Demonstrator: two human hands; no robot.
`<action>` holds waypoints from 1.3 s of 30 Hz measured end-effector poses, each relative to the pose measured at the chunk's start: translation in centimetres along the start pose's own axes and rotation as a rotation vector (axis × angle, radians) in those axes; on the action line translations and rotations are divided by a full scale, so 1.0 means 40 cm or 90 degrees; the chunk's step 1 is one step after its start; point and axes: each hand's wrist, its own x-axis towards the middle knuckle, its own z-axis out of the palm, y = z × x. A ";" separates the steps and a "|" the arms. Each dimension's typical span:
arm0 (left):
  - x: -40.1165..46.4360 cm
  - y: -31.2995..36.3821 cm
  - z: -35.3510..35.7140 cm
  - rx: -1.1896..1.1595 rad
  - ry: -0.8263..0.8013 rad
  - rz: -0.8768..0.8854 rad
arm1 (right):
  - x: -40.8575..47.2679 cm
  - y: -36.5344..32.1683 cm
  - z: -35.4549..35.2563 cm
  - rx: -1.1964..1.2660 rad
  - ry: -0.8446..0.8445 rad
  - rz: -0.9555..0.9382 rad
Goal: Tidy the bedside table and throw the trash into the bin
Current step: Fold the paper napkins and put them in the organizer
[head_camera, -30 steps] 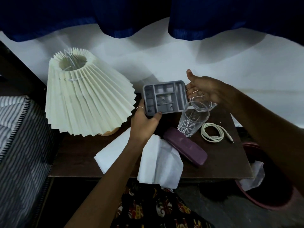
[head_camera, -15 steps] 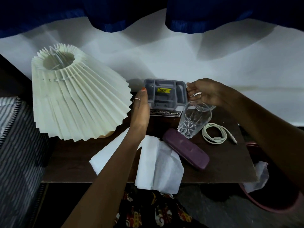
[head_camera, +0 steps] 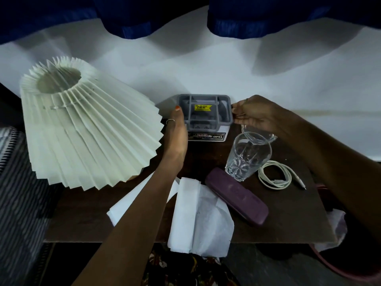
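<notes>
A grey plastic organiser tray with a yellow price sticker stands at the back of the dark wooden bedside table, against the wall. My left hand presses flat against its left side. My right hand pinches its right edge. White crumpled paper hangs over the table's front edge, under my left forearm. A red bin with white trash in it sits on the floor at the lower right.
A cut-glass tumbler stands in front of my right hand, a second glass behind it. A purple case and a coiled white cable lie nearby. A pleated cream lampshade fills the table's left. A striped mattress is far left.
The grey tray, first lifted and tilted in my left hand, has come down at the table's back edge. My right hand has closed onto its right side.
</notes>
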 end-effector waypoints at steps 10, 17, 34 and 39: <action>-0.005 -0.014 -0.001 0.049 -0.004 0.016 | -0.002 0.003 -0.010 -0.058 0.041 0.006; -0.118 -0.057 -0.050 0.081 -0.027 0.028 | -0.114 -0.020 -0.065 -0.017 0.052 -0.083; -0.409 -0.200 -0.190 0.319 -0.050 0.144 | -0.437 0.315 -0.030 -0.208 0.274 -0.182; -0.425 -0.212 -0.203 0.337 -0.043 0.165 | -0.441 0.275 0.011 -0.286 0.308 -0.272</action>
